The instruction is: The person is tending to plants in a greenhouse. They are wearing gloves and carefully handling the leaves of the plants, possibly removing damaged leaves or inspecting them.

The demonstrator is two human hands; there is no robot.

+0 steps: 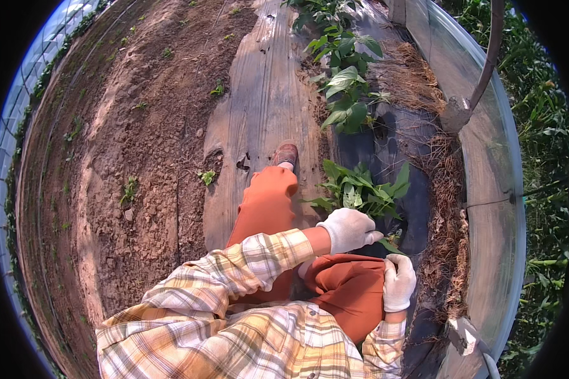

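My left hand (353, 230), in a white knit glove, is curled at the lower end of a bunch of green leaves (367, 189). The leaves fan out beyond its knuckles, and the stems are hidden behind the glove. By the left fingertips is a small leafy shoot (392, 240), low over black plastic mulch film (415, 208). My right hand (399, 280), also gloved, lies against the side of my bent knee in rust-orange trousers (348, 284). Its fingers are bent, close to the shoot's leaf tip; whether they hold anything is hidden.
More leafy plants (348, 111) stand in a row ahead. Dry roots (443, 184) line the film beside a clear plastic greenhouse wall (490, 189) with a curved pole (490, 52). My shoe (286, 152) rests on dusty mulch film (261, 104); bare soil (156, 189) lies left.
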